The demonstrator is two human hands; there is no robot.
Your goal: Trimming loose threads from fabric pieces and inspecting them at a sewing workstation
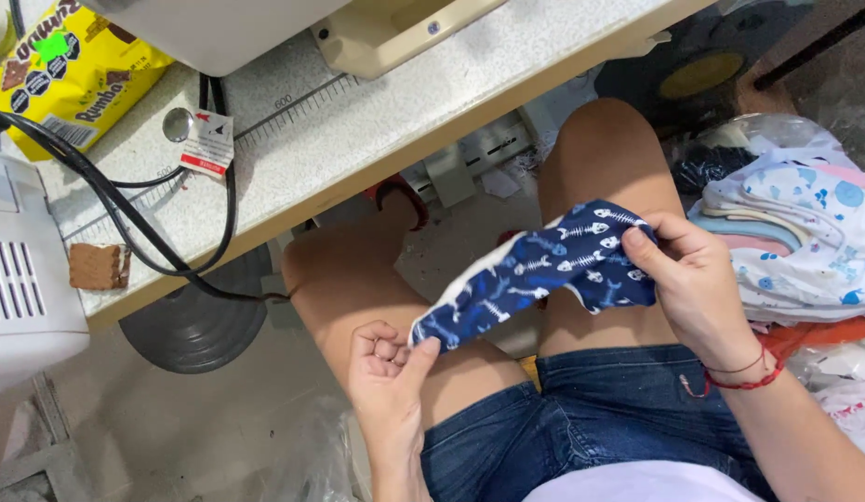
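A small piece of dark blue fabric (544, 270) with a white fish-skeleton print is stretched between my two hands above my lap. My left hand (388, 372) pinches its lower left end between thumb and fingers, resting over my left thigh. My right hand (695, 284) grips the upper right end, thumb on top of the cloth, with a red string bracelet on the wrist. I am seated in denim shorts at a sewing table (377, 139).
A heap of light printed fabric pieces (805, 232) lies to my right. On the table are black cables (144, 232), a yellow snack bag (70, 74), a brown block (98, 267) and a white machine (23, 279). A round dark pedal disc (195, 325) is below.
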